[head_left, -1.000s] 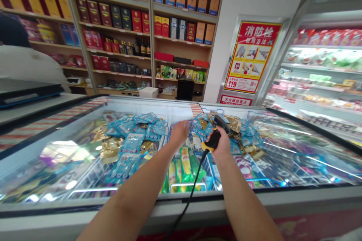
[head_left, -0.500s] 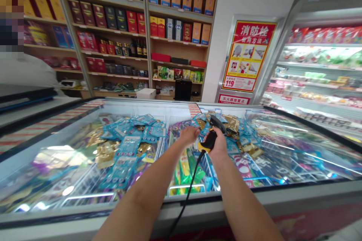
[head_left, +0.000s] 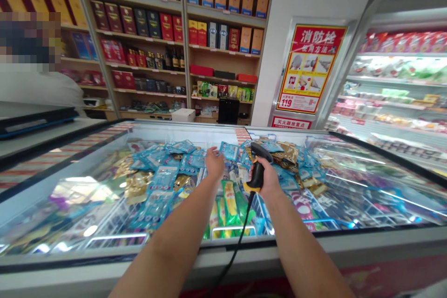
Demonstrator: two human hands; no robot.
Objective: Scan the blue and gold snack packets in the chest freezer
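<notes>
My right hand (head_left: 268, 177) is wrapped round a black and yellow handheld barcode scanner (head_left: 257, 174), its head tilted over the freezer's packets. A black cable (head_left: 240, 237) runs down from its handle. My left hand (head_left: 214, 164) is over the middle of the chest freezer (head_left: 167, 129), fingers apart. Just right of its fingertips lies a blue ice-cream packet (head_left: 229, 150); whether they touch is unclear. Heaped to the left are more blue packets (head_left: 164, 178) and gold packets (head_left: 138, 184). Green and yellow packets (head_left: 229, 202) lie below, between my forearms.
Wire baskets (head_left: 113, 216) divide the freezer, and glass lids (head_left: 377, 181) cover its sides. Behind stand shelves (head_left: 139, 37) of boxes and bottles. A person in a light top (head_left: 38, 86) is at the left, behind a counter. A lit refrigerated display (head_left: 398, 98) stands right.
My left hand has moved left, away from the scanner, and its fingers have spread. A blue packet now shows where that hand was close by. The scanner has turned more upright.
</notes>
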